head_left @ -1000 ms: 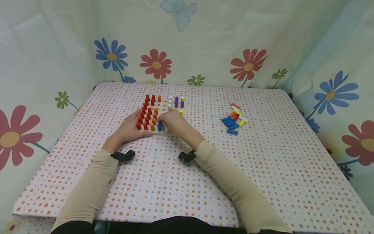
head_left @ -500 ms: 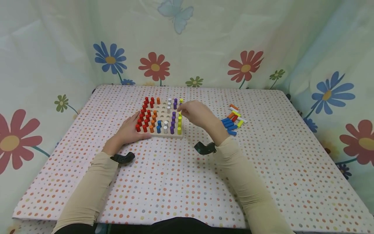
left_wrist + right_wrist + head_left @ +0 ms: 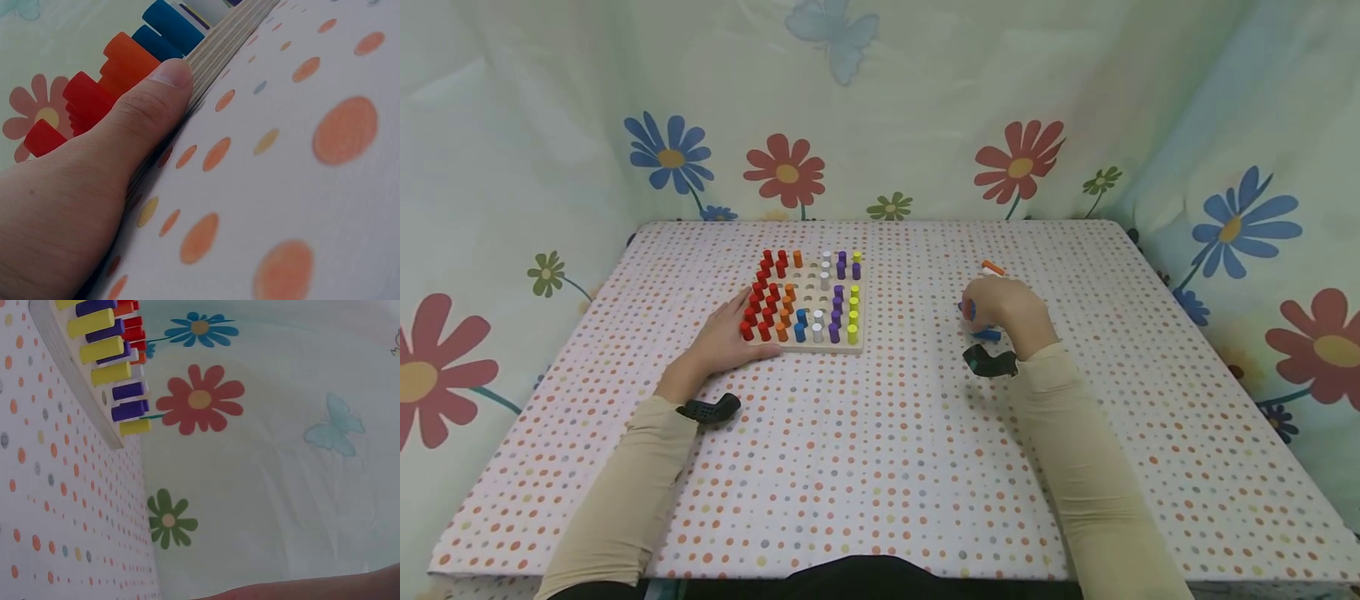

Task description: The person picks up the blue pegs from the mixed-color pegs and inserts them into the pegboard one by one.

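Observation:
A wooden pegboard with upright coloured pegs sits left of the table's middle. My left hand rests against its near left corner, fingers along the left side. In the left wrist view the left thumb lies straight along the board's front edge, beside red, orange and blue pegs. My right hand is over the loose pegs to the right, fingertips down at a blue peg. I cannot tell whether they pinch it. Another blue peg lies just below the hand, which hides most of the pile.
An orange loose peg shows behind the right hand. Bare holes run through the board's middle columns. A dotted cloth covers the table, and a flowered curtain hangs around its back and sides.
My right hand has left the board, where it was at a blue peg, and moved right to the loose pegs. The left hand has stayed at the board's corner.

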`<state>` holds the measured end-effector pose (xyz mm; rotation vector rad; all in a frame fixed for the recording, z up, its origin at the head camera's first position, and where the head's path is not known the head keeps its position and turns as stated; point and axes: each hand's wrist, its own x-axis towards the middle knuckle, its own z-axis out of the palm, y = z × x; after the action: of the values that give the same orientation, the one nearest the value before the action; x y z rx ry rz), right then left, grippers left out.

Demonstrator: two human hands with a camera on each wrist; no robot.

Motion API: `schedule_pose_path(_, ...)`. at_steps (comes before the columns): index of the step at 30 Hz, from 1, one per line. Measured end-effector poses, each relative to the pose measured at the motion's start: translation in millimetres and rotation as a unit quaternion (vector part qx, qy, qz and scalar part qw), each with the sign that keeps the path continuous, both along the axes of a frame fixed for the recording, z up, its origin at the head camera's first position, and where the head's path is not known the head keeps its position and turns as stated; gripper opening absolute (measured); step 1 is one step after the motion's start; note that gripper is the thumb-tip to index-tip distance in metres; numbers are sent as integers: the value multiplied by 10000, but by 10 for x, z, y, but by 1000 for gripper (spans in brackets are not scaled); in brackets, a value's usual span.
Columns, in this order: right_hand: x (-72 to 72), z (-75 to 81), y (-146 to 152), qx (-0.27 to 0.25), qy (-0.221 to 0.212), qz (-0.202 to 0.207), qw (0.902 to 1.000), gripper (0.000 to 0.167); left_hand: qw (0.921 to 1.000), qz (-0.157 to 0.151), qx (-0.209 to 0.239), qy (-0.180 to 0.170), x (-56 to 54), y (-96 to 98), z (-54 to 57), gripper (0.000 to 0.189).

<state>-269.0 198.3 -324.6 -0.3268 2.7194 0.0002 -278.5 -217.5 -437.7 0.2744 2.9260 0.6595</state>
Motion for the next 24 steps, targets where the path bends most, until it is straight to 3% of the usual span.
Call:
schedule_pose_path(5,-48,-61,-23,531,-240,-158,9982,12,9999,-38,47,89,-15,34,-1,130)
schedule_pose_path(9,-50,-120,-77,674,-305,-257,9969,10,10000,-26,12,56,-12,57,4,131)
schedule_pose_path(15,-44,-178,-161,498,-284,-141,9983,11,10000,-55,-42,16,-4,50,9,130)
schedule_pose_path(24,-74,-264,-371,-30,272,460,9986,17,9999,-68,-98,71,4,-17,-41,130)
